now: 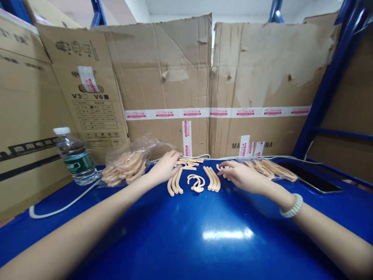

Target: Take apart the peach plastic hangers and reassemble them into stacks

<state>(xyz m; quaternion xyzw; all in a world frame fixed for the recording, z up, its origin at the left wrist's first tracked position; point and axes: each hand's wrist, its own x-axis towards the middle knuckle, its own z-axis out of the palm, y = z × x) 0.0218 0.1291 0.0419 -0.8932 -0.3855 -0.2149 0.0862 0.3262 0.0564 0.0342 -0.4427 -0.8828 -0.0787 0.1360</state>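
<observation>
My left hand (166, 168) is stretched forward with fingers apart, at the edge of a group of flat tan pieces (189, 165) at the back. Below it lie several long curved tan strips (175, 182), side by side. My right hand (240, 175) reaches over small curved tan pieces (220, 167), its fingers spread and partly covering them; whether they touch is hard to tell. Between the hands, a few curled tan pieces (197, 182) lie in a loose pile, beside another row of curved strips (212, 179). I see nothing gripped in either hand.
A clear plastic bag of tan pieces (125, 167) and a water bottle (76, 157) stand left. Another bagged bundle (271, 169) and a black phone (313, 179) lie right. Cardboard sheets (163, 70) wall off the back of the blue table (186, 241); a white cable (64, 210) runs along the left.
</observation>
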